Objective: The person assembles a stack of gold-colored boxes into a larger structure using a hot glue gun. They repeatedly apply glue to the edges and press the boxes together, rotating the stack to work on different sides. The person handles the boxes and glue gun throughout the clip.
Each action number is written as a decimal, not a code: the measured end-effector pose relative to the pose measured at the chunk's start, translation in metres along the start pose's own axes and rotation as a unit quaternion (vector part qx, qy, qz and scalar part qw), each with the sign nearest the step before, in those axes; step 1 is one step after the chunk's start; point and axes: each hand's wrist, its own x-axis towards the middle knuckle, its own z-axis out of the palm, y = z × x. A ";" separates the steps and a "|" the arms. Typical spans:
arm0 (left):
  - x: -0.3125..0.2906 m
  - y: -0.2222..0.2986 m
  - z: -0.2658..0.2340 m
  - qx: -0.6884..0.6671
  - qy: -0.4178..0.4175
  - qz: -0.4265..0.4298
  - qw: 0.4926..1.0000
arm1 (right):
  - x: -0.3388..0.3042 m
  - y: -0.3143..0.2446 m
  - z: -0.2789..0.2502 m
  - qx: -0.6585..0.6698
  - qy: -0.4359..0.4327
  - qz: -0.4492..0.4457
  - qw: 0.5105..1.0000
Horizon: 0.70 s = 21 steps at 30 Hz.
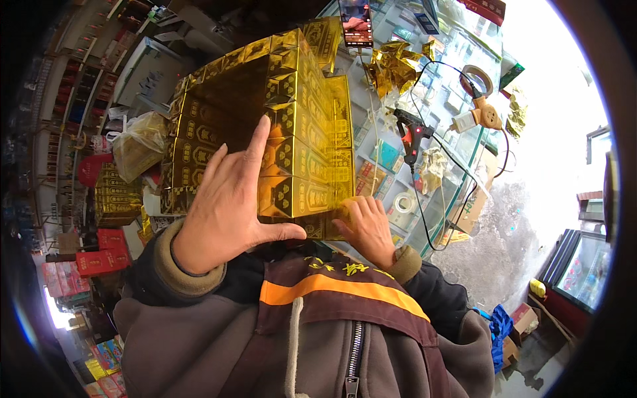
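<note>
A hollow gold structure (292,132) built of shiny small packs stands tilted in front of me, its dark opening toward the left. My left hand (229,199) is spread over its near side, index finger raised along the wall and thumb stretched to the right below the lower edge. Nothing shows in that hand, though whether the palm touches the packs is unclear. At the structure's lower right corner, my right hand (371,229) has bent fingers and a thumb close together at a yellow, blurred edge. What lies between those fingertips is hard to make out.
Beyond the structure is a glass display counter (378,106). On it are a black glue gun (415,136), a phone (356,23), crumpled gold foil (395,66), a tape roll (476,81), and a power socket (488,114) with trailing cords. A plastic-wrapped bundle (139,142) sits left.
</note>
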 end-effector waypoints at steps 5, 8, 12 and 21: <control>0.002 0.000 0.004 -0.005 0.017 0.003 1.000 | 0.006 0.001 0.013 -0.004 -0.005 -0.005 1.000; 0.001 -0.002 0.006 -0.035 0.020 -0.003 0.999 | 0.008 0.001 0.016 -0.010 0.005 0.005 1.000; 0.000 -0.001 0.007 -0.045 0.033 0.001 0.998 | 0.010 0.000 0.018 -0.018 0.016 0.005 1.000; 0.002 -0.002 0.009 -0.056 0.057 0.016 0.997 | 0.010 0.001 0.017 -0.021 0.016 0.011 1.000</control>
